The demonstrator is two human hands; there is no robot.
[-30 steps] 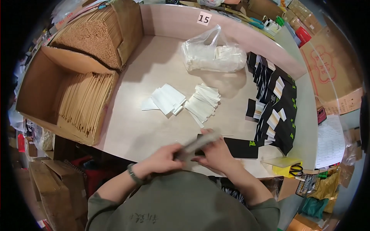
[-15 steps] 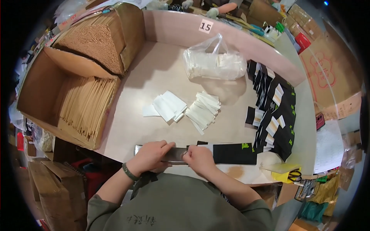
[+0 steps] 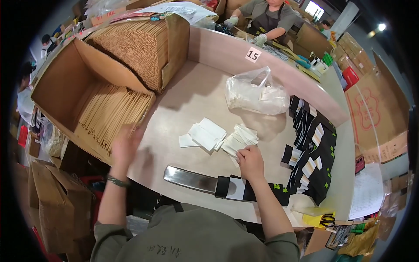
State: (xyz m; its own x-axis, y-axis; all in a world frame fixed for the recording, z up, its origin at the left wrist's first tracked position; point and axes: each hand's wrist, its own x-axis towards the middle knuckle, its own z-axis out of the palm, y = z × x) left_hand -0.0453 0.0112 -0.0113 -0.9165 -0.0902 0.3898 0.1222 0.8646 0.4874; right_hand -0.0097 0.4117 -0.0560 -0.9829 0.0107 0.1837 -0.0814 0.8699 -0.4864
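Both hands reach beyond a shiny metal strip (image 3: 190, 178).
The right hand (image 3: 251, 163) bends its fingertips at narrow white slips (image 3: 240, 139) beyond the strip's right end, any grip unclear; the left hand (image 3: 126, 146), too blurred to tell open or closed, nears a cardboard box (image 3: 59, 87) left of the strip.

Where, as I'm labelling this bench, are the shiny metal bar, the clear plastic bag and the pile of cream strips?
Shiny metal bar (image 3: 191, 179): head view, middle of its bare face.
Clear plastic bag (image 3: 256, 99): head view, its bulging body.
Pile of cream strips (image 3: 240, 137): head view, middle of the strips.
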